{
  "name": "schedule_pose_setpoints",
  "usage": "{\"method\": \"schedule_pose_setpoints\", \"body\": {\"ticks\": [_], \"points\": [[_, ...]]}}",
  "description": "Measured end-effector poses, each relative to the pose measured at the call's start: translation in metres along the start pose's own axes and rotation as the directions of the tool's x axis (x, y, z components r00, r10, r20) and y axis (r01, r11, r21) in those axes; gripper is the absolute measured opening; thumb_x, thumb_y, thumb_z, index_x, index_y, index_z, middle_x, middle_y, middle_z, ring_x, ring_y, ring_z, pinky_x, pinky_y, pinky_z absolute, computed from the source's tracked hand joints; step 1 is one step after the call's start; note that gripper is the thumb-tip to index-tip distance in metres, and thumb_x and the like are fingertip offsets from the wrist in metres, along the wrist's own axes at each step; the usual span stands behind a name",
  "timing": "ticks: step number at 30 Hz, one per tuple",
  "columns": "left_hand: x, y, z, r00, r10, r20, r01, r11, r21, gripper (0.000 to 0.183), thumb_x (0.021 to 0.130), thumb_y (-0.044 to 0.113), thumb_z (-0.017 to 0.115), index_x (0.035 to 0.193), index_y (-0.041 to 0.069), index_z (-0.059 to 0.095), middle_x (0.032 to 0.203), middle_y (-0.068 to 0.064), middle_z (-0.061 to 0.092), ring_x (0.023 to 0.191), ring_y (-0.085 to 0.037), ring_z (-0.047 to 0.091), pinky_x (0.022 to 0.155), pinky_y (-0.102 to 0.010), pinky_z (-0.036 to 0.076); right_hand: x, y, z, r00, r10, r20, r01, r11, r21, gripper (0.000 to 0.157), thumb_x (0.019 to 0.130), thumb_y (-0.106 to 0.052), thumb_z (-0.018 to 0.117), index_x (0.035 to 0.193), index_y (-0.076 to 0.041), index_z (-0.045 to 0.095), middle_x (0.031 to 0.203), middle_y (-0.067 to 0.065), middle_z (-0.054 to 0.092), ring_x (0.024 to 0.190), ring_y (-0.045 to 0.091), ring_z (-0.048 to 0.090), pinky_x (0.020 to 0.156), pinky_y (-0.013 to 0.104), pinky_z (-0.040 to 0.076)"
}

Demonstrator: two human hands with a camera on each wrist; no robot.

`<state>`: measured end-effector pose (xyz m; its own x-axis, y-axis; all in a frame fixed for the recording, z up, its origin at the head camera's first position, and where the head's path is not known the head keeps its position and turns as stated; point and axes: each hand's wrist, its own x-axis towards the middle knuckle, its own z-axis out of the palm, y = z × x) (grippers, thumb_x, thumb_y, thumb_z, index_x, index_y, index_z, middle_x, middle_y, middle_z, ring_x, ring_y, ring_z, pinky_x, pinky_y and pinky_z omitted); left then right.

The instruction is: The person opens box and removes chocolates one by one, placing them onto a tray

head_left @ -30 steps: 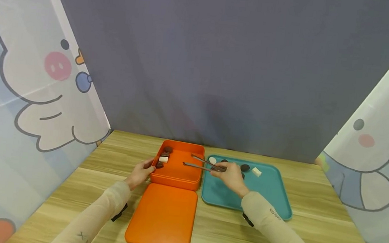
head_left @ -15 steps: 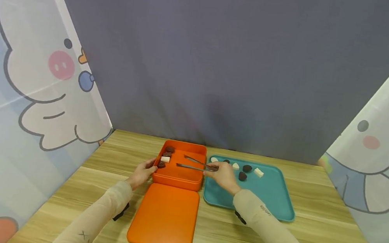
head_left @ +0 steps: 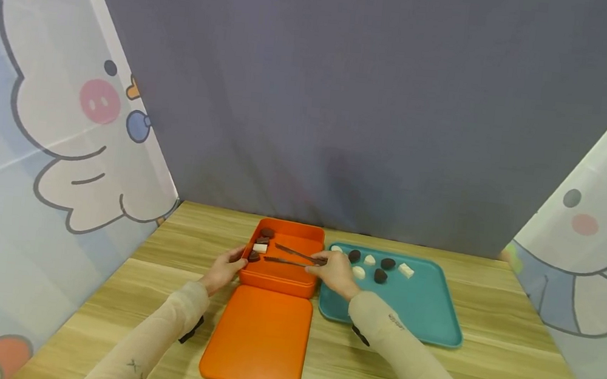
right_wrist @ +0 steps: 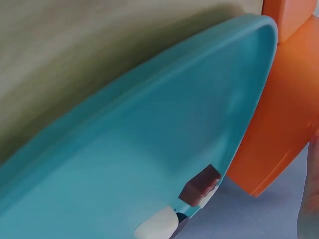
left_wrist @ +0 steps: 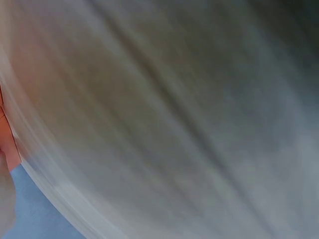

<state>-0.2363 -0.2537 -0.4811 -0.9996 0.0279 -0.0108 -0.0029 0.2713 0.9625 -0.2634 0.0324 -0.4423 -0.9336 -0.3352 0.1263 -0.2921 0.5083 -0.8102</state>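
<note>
My right hand (head_left: 333,271) holds a pair of dark tongs (head_left: 288,262) by the closed end. Their two arms are spread and reach left over the orange box (head_left: 275,283), with nothing visible between the tips. Inside the box, along its left side, lie a white chocolate (head_left: 260,248) and several dark ones, among them a dark chocolate (head_left: 254,257) near the front corner. At the box's left wall, my left hand (head_left: 221,270) grips the edge with thumb and fingers. A sleeve fills most of the left wrist view.
Right of the box stands a teal tray (head_left: 418,313) bearing several dark and white chocolates, such as a white block (head_left: 406,271) and a dark piece (head_left: 380,276). An orange lid (head_left: 257,344) lies flat before the box. A grey curtain (head_left: 345,96) rises behind the table.
My right hand has moved left with the tongs, bringing the tips deeper over the box and uncovering more chocolates on the tray. The left hand stays at the box.
</note>
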Motion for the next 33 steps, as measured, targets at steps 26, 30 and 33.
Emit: {"method": "schedule_pose_setpoints", "body": {"ticks": [26,30,33], "points": [[0.0,0.0,0.0,1.0,-0.001,-0.028,0.001,1.0,0.009,0.049,0.095,0.005,0.043,0.143,0.001,0.03,0.142,-0.023,0.035,0.129,-0.035,0.038,0.104,-0.046,0.037,0.021,-0.007,0.036,0.993,-0.077,0.087,0.088,0.989,-0.12,0.031,0.077,-0.023,0.074,0.104,-0.008,0.071,0.099,0.007,0.069,0.085,0.017,0.064,0.071,0.027,0.054],[0.0,0.0,0.001,1.0,0.013,-0.021,-0.013,1.0,0.029,0.049,0.095,0.005,0.043,0.142,0.0,0.03,0.142,-0.024,0.035,0.129,-0.036,0.037,0.104,-0.047,0.036,0.022,-0.008,0.039,0.994,-0.065,0.083,0.075,0.99,-0.116,0.031,0.076,-0.023,0.074,0.104,-0.009,0.071,0.1,0.006,0.069,0.087,0.018,0.064,0.073,0.028,0.054],[0.0,0.001,0.002,1.0,0.011,-0.022,-0.01,1.0,0.028,0.049,0.095,0.006,0.044,0.142,0.001,0.031,0.141,-0.024,0.036,0.128,-0.036,0.038,0.103,-0.047,0.037,0.023,-0.009,0.041,0.995,-0.076,0.072,0.084,0.99,-0.115,0.031,0.076,-0.022,0.075,0.103,-0.007,0.071,0.099,0.007,0.069,0.087,0.019,0.064,0.073,0.03,0.054]]}}
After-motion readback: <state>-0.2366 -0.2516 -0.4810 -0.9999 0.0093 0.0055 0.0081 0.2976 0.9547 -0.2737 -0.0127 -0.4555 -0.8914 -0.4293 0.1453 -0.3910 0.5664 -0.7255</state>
